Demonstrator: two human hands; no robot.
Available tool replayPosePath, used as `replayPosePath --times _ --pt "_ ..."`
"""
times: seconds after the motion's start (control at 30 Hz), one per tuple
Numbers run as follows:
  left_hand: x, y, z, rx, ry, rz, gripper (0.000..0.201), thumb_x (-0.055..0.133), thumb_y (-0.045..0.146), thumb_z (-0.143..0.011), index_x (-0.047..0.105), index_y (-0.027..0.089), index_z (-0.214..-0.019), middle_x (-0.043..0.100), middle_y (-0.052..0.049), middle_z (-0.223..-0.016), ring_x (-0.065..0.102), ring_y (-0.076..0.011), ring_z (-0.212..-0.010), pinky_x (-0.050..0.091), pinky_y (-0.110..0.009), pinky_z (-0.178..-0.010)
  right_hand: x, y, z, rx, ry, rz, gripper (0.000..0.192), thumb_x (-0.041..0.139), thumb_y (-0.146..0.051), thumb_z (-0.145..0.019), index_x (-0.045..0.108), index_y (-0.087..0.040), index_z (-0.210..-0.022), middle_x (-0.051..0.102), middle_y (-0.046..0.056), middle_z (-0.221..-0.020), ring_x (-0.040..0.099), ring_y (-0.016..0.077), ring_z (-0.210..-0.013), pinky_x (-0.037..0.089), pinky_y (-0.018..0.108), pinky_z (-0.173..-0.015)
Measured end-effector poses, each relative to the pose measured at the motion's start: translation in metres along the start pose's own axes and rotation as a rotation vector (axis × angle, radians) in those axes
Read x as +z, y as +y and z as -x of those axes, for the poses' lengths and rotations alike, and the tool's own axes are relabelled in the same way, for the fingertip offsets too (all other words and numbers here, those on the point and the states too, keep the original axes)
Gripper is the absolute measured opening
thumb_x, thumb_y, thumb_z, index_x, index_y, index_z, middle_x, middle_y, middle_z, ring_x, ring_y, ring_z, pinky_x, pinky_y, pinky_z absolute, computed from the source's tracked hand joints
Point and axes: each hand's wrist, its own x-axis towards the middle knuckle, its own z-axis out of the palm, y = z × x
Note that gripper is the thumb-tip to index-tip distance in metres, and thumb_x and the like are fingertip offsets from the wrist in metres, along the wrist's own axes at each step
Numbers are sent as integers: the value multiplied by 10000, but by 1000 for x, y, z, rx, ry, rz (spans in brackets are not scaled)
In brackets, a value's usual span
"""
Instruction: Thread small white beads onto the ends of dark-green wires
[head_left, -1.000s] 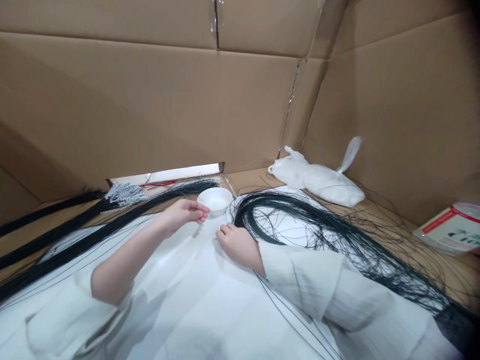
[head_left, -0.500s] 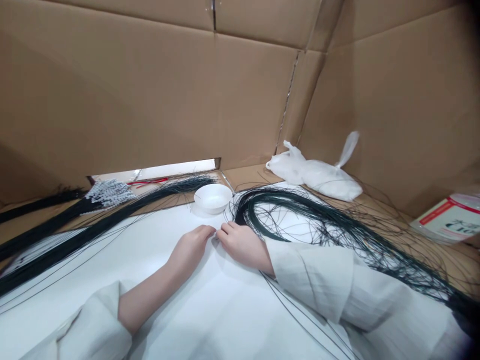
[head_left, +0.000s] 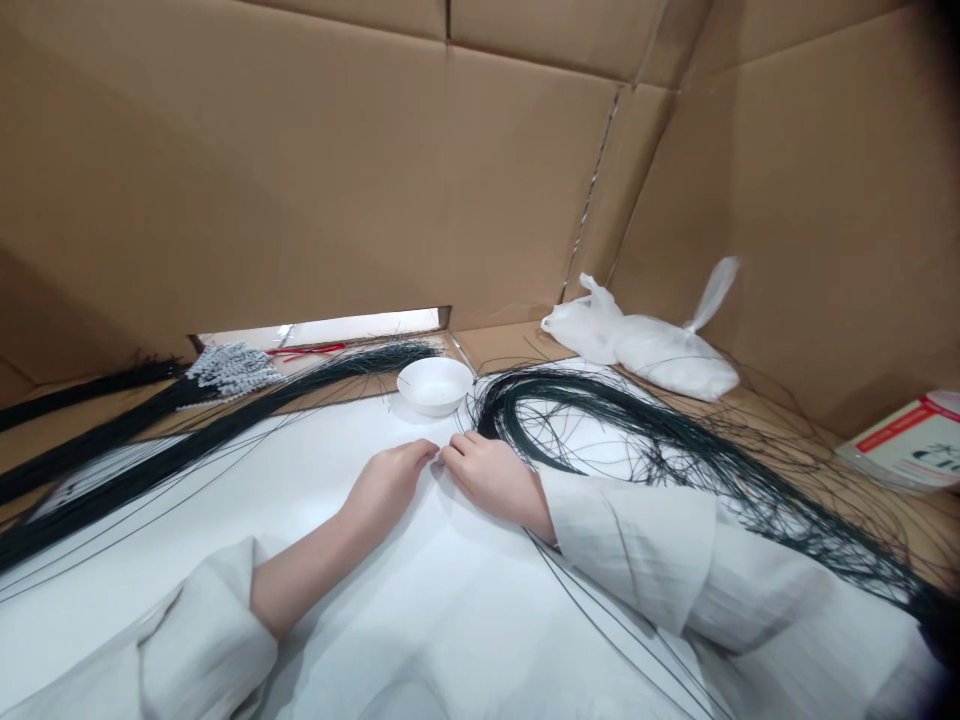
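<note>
My left hand (head_left: pixel 386 487) and my right hand (head_left: pixel 495 478) meet over a white work surface (head_left: pixel 322 560), their fingertips nearly touching. Both are closed in a pinch. What lies between the fingers is too small and hidden to make out. Just beyond the fingertips stands a white bowl (head_left: pixel 435 390) with what looks like a thin strand across its rim. A looped bundle of dark green cords (head_left: pixel 570 385) curves beside my right hand and runs off behind my right sleeve. A few loose dark cords (head_left: pixel 577 600) emerge below my right wrist toward the front.
More dark cord bundles (head_left: pixel 187 470) lie on the left, one with white beaded-looking ends (head_left: pixel 232 372). A red cord (head_left: pixel 307 350) lies behind them. Knotted white plastic bags (head_left: pixel 667 355) rest at the back right, near a red-and-white package (head_left: pixel 911 440). Cardboard walls (head_left: pixel 300 180) enclose the surface.
The view has shifted slightly, so everything sits a little further right and higher. Both hands keep their pinch, fingertips still close together.
</note>
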Motion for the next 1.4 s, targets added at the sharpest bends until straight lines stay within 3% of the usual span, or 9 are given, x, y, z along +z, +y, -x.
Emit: replayPosePath --times 0.17,0.27,0.5,0.7,0.87,1.13,1.4 --pt "-6 -3 -6 -172 129 364 171 505 240 -755 656 205 -829 691 -29 -891 620 -194 -837 435 -272 -792 -2 1 0 96 31 -49 176 377 -179 -890 548 -137 -880 575 77 -862 521 176 -831 381 253 -628" --pt "-4 -10 -8 -259 146 555 166 555 252 -714 648 170 -825 693 -51 -882 629 -194 -832 465 -283 -784 1 3 -1 155 59 -114 185 375 -194 -895 548 -146 -853 588 67 -849 525 153 -829 370 239 -669" --pt "6 -19 -11 -330 162 762 212 578 267 -698 617 136 -860 689 -91 -896 635 -184 -877 499 -283 -796 3 4 -2 149 96 -189 169 393 -189 -882 551 -150 -838 599 64 -861 530 147 -834 370 235 -697" --pt "2 -16 -12 -363 151 884 250 576 257 -709 590 97 -900 673 -141 -958 636 -191 -908 504 -308 -840 6 7 -2 71 156 -445 198 338 -169 -896 532 -131 -918 611 71 -874 561 140 -850 403 241 -755" --pt "2 -20 -15 -333 153 825 253 530 238 -740 583 87 -937 673 -148 -962 641 -192 -894 511 -308 -824 7 6 -3 -8 153 -543 204 303 -181 -908 491 -126 -964 606 104 -959 563 158 -921 430 277 -786" --pt "-3 -17 -14 -145 174 396 223 470 214 -769 654 180 -890 687 -51 -924 623 -196 -865 448 -303 -837 8 0 -7 -218 121 -604 193 295 -136 -895 472 -127 -971 561 122 -1110 495 168 -1087 406 320 -912" --pt "4 -27 -12 -45 64 250 346 454 130 -721 642 218 -997 673 -38 -1019 601 -226 -956 414 -334 -884 15 2 -7 -209 59 -596 217 295 -176 -905 470 -132 -1026 552 138 -1146 505 195 -1097 422 356 -912"
